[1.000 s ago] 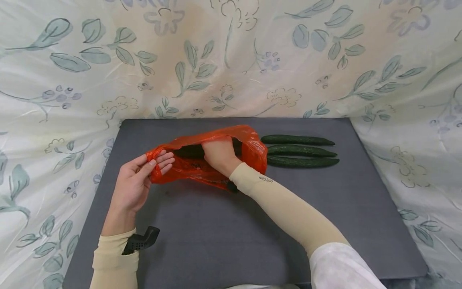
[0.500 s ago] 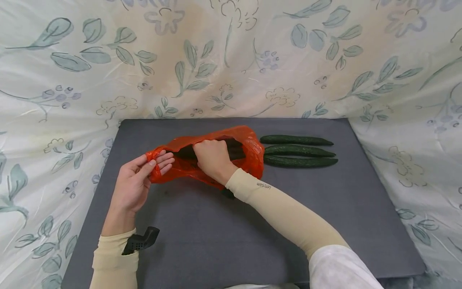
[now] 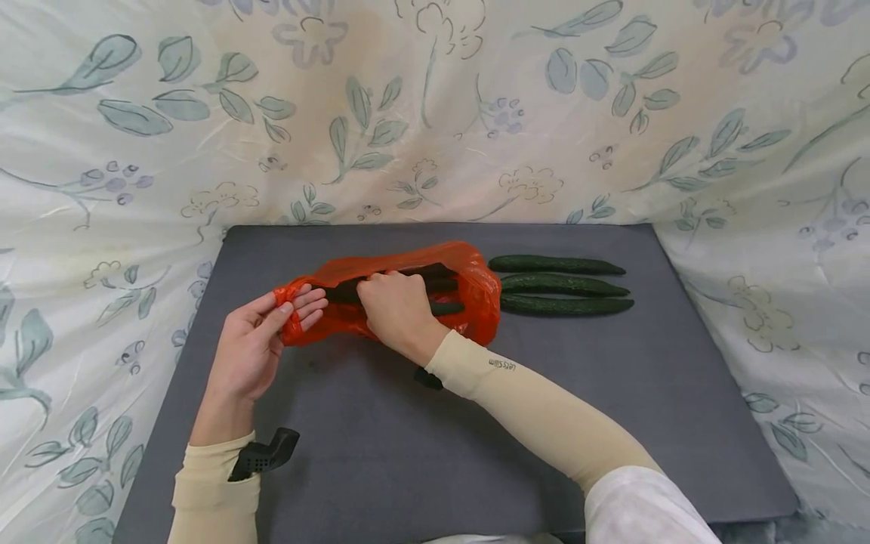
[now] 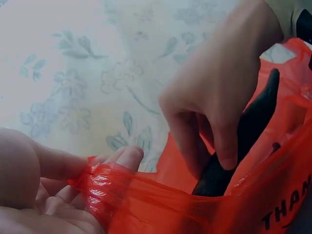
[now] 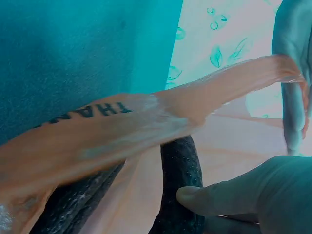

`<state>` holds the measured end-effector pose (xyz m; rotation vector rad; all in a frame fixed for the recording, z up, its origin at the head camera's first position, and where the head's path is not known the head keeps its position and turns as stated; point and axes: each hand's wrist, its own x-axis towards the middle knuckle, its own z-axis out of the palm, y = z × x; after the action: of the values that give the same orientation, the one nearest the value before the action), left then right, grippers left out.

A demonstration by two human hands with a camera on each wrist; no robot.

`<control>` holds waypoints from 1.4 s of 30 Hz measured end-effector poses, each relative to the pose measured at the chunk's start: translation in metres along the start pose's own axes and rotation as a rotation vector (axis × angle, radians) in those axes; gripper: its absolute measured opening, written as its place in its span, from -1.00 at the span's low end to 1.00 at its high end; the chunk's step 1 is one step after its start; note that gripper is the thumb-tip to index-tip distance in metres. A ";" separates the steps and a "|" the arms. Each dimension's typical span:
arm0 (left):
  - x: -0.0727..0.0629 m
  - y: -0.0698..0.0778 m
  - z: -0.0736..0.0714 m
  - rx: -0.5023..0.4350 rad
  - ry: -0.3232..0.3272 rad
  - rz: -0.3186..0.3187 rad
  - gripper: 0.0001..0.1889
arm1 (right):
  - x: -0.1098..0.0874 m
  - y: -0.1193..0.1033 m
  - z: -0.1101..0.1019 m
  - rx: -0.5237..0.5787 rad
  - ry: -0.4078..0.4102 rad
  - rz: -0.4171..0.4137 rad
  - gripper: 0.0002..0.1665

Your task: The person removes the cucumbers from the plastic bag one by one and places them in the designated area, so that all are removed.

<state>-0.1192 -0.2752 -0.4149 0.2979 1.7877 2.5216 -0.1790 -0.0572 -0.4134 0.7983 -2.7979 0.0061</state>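
Note:
A thin red plastic bag lies on its side with its mouth spread toward me. My left hand pinches the bag's left end between thumb and fingers, its other fingers stretched out. At the bag's mouth my right hand grips a dark green cucumber, thumb on one side and fingers on the other. In the right wrist view the thumb presses on that cucumber. More cucumbers lie inside the bag, partly covered by its film.
Three cucumbers, a back one, a middle one and a front one, lie side by side right of the bag on a dark grey table. A floral cloth hangs behind and along both sides.
My right hand has shifted left and toward me, from deeper inside the bag. A cucumber's end now shows beside it at the bag's mouth. The left hand keeps its hold.

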 end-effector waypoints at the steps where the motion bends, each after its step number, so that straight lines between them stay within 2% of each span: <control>1: 0.000 0.000 0.000 -0.002 -0.001 0.002 -0.49 | -0.001 -0.001 -0.001 0.003 -0.003 -0.003 -0.85; 8: -0.002 -0.002 -0.002 0.010 0.002 0.011 -0.51 | -0.017 -0.005 -0.009 0.021 0.009 -0.037 -0.99; 18: -0.001 -0.001 -0.001 0.015 0.010 0.004 -0.50 | -0.031 -0.008 -0.025 -0.005 0.019 -0.068 -0.95; 30: -0.001 0.000 -0.002 0.022 0.002 0.007 -0.51 | -0.054 0.001 -0.041 0.000 0.026 -0.074 -0.83; 36: -0.001 0.002 -0.002 0.027 0.007 0.006 -0.51 | -0.069 0.004 -0.051 0.015 0.072 -0.086 -0.85; 42: -0.001 0.002 -0.003 0.012 0.000 0.003 -0.50 | -0.085 0.012 -0.063 0.054 0.135 -0.111 -0.75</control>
<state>-0.1185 -0.2787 -0.4137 0.3018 1.8041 2.5139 -0.1017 0.0016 -0.3701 0.9287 -2.6336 0.1124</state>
